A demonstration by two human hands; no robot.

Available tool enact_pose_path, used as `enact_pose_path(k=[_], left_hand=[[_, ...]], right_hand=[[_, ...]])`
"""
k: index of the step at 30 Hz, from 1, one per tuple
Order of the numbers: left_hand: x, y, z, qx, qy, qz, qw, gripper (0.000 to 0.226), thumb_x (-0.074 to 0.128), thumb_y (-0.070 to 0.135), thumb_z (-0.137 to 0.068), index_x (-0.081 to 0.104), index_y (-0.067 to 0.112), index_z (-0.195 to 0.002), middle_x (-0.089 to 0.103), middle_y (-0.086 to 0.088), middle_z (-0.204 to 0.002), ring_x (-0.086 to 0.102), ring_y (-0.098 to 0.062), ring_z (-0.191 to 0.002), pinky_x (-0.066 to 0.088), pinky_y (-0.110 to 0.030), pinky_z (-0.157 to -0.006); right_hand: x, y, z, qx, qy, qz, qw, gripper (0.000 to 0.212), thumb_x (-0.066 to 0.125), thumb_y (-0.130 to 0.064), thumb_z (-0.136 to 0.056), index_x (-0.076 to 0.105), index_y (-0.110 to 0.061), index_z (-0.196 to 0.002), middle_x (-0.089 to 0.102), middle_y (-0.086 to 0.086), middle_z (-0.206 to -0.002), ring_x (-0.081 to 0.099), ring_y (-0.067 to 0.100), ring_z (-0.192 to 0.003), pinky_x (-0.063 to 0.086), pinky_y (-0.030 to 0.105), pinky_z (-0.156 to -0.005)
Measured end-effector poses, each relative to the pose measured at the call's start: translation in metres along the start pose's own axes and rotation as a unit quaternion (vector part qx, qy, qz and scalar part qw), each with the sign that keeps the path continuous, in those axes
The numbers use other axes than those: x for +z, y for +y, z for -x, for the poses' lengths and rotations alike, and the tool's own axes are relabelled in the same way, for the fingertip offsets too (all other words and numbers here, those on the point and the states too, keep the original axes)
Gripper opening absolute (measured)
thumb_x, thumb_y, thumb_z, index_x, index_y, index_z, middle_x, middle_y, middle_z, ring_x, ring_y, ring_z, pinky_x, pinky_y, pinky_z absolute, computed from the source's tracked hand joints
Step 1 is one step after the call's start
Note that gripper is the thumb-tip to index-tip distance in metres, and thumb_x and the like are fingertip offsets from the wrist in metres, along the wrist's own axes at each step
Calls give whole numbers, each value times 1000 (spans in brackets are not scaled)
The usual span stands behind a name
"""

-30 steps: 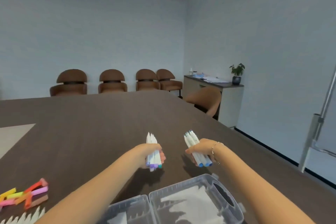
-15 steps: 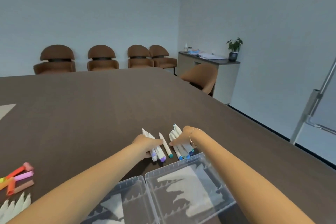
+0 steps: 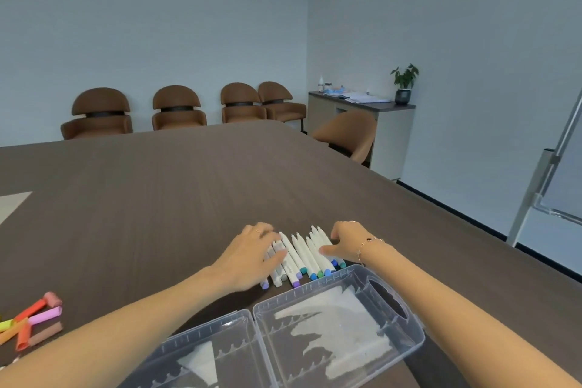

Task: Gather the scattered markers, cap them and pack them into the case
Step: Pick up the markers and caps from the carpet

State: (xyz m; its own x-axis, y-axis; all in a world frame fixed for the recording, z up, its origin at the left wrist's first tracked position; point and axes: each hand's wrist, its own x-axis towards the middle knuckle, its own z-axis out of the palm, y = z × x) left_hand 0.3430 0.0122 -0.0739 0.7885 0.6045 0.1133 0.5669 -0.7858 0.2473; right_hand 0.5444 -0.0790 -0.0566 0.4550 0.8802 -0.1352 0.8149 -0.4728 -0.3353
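Beyond the open case, my left hand and right hand, fingers spread, press markers flat, stopping rolls.

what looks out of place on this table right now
Nothing is spilled or broken. The white markers lie in a row just beyond the open clear case, between the left hand and right hand. The stray part is a loose, crisscrossed pile of coloured caps at the left edge, apart from them.
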Motion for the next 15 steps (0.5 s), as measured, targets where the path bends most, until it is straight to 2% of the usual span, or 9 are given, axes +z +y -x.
enact_pose_path(k=[1, 2, 4, 6, 9, 11, 12, 15], left_hand=[[2, 0, -3, 64, -31, -14, 997, 53, 25, 53, -97, 32, 33, -145, 14, 11, -156, 11, -14, -144, 15, -31, -116], [3, 2, -5, 107, -68, -27, 992, 58, 15, 56, -95, 18, 35, -149, -2, 15, -157, -6, -10, -145, 0, -29, -117], [9, 1, -11, 140, -120, -37, 982, 66, 3, 58, -89, -1, 33, -150, -17, 19, -153, -21, -2, -140, -14, -24, -114], [15, -2, -15, 137, -141, -32, 980, 65, 1, 57, -89, -8, 33, -149, -20, 21, -151, -25, 2, -137, -14, -25, -116], [18, -2, -16, 126, -157, -43, 979, 74, -8, 62, -81, -11, 31, -148, -21, 18, -152, -25, 2, -137, -17, -17, -110], [20, 1, -15, 116, -157, -35, 980, 85, -10, 66, -73, -11, 27, -148, -20, 14, -154, -23, 0, -138, -16, -17, -109], [21, 4, -15, 106, -158, -20, 981, 84, -8, 65, -75, -10, 25, -149, -20, 12, -155, -22, -1, -139, -14, -17, -109], [19, 9, -11, 74, -179, 96, 976, 60, 12, 48, -98, -9, 26, -150, -19, 15, -154, -16, 3, -139, -9, -15, -110]], right_hand=[[1, 3, 0, -15, -2, -8, 1000, 34, 57, -41, -89, 57, -9, -102, 57, 8, -86, 53, 16, -74, 41, 20, -62], [2, 6, 1, -29, -3, -26, 999, 38, 56, -43, -89, 54, -13, -111, 59, 8, -97, 55, 17, -81, 45, 21, -69], [4, 10, 1, -69, -11, -64, 995, 51, 54, -48, -88, 45, -19, -129, 56, 6, -121, 56, 19, -102, 48, 27, -88], [5, 14, 0, -112, -32, -51, 992, 63, 53, -53, -87, 34, -26, -141, 40, 3, -143, 42, 23, -127, 38, 38, -106], [6, 19, -4, -130, -48, -9, 990, 69, 49, -54, -88, 23, -30, -147, 18, -2, -156, 18, 25, -142, 21, 45, -114], [9, 21, -8, -131, -64, -16, 989, 69, 46, -55, -89, 20, -31, -148, 13, -4, -158, 18, 24, -143, 20, 43, -115], [11, 21, -9, -135, -72, -20, 988, 68, 45, -55, -89, 19, -32, -148, 13, -4, -158, 20, 24, -143, 21, 41, -115], [12, 20, -9, -155, -81, -31, 984, 64, 43, -52, -92, 19, -32, -147, 14, -6, -157, 25, 22, -141, 22, 38, -114]])
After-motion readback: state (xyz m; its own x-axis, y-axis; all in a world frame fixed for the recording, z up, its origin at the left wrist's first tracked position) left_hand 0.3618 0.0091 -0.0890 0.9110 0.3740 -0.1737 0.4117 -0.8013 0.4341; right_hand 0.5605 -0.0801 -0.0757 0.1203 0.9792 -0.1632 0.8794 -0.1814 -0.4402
